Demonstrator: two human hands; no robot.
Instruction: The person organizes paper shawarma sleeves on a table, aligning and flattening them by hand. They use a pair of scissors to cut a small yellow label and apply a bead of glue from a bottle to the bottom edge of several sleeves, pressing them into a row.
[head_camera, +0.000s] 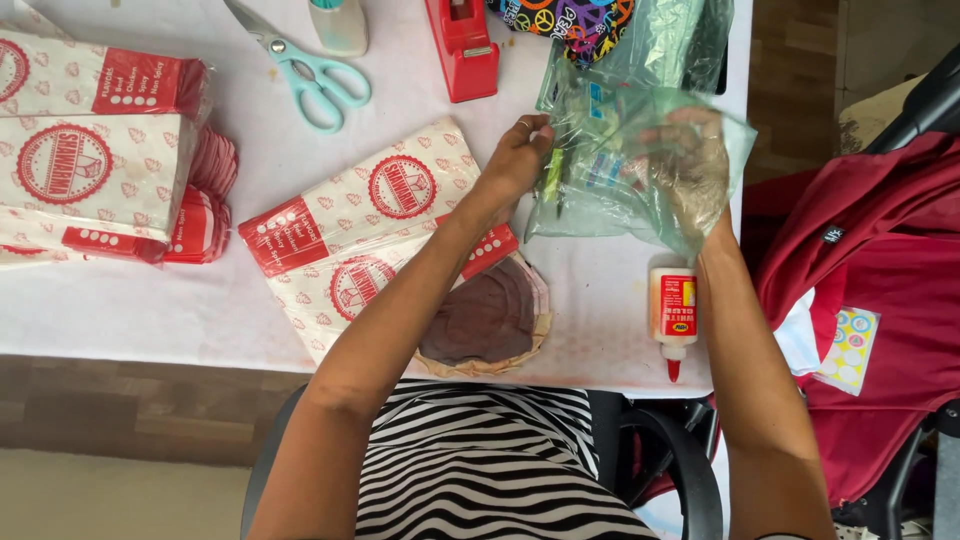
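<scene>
A clear greenish plastic bag (610, 130) with small items inside lies at the table's right side. My left hand (517, 160) pinches the bag's left edge. My right hand (690, 175) is pushed inside the bag and shows through the plastic. Below the bag a white glue bottle (673, 310) with a red cap lies on the white tablecloth (150, 310). Under my left forearm are red-and-white paper bags (370, 215) and a round brown woven mat (485, 325).
A stack of red-and-white paper bags (95, 150) sits at the left. Pale blue scissors (310, 75), a red tape dispenser (462, 45), a small bottle (340, 22) and a colourful pouch (570, 20) lie along the far edge. A red stroller (880, 290) stands to the right.
</scene>
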